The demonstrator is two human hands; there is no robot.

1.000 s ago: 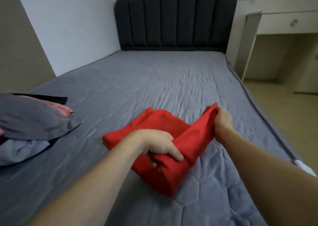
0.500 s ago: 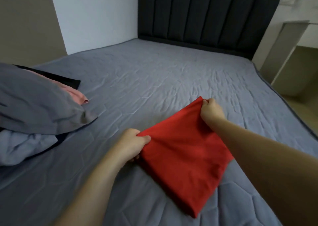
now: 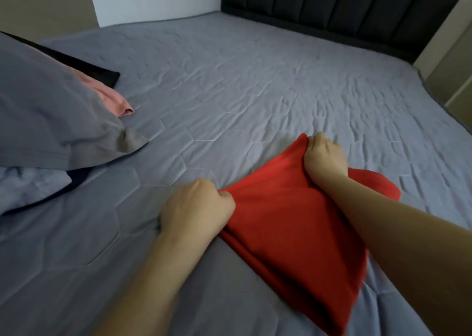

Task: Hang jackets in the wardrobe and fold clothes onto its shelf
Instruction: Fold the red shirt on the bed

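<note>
Both hands pinch 1 red garment (image 3: 288, 233); L (image 3: 195, 208), R (image 3: 323, 156).

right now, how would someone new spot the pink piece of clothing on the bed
Start at the grey bed and look to its left side, where a pile of clothes lies. The pink garment pokes out from under the big grey garment, lying over a black one. It is the only pink thing there.

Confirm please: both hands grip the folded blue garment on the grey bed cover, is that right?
Not quite: the garment is red, not blue, as the head view shows. The left hand and right hand both grip it on the grey bed cover.
</note>
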